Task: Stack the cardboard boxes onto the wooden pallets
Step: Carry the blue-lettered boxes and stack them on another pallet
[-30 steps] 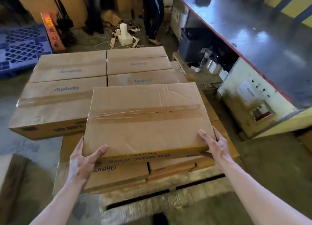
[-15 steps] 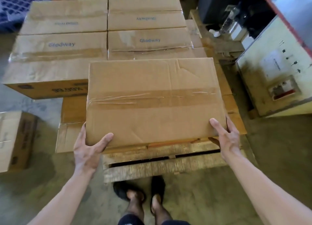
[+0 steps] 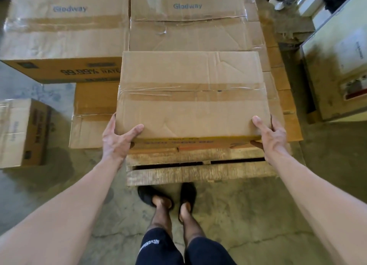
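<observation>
At the pallet's near edge: I see the carried box (image 3: 190, 93) over the front boards of the wooden pallet (image 3: 198, 173), with its taped top up and a yellow printed band along its near side.
Left hand: my view shows the left hand (image 3: 117, 139) clamped on the box's near left corner, thumb flat on the top and fingers down the left side.
Right hand: the right hand (image 3: 272, 137) clasps the near right corner the same way, thumb on the top and fingers round the right side.
Contact below: I cannot tell whether the box's underside rests on the layer beneath or hangs just above it.
Behind the box: the right Glodway box (image 3: 190, 26) sits toward the pallet's far edge, and the carried box's far edge covers its near edge from my view.
Back left: the left Glodway box (image 3: 65, 30) lies side by side with the right one and reaches out past the pallet's left edge, with dark print on its near face.
Lower layer: the lower box (image 3: 93, 109) shows at the pallet's near left corner, beneath the left Glodway box.
Floor, left: the loose box (image 3: 17, 133) stands on the concrete floor (image 3: 258, 215), apart from the pallet.
Feet: dark sandals (image 3: 155, 197) stand just before the pallet's front board.
Right of the pallet: a pale cabinet (image 3: 337, 66) stands near the pallet's right edge.
</observation>
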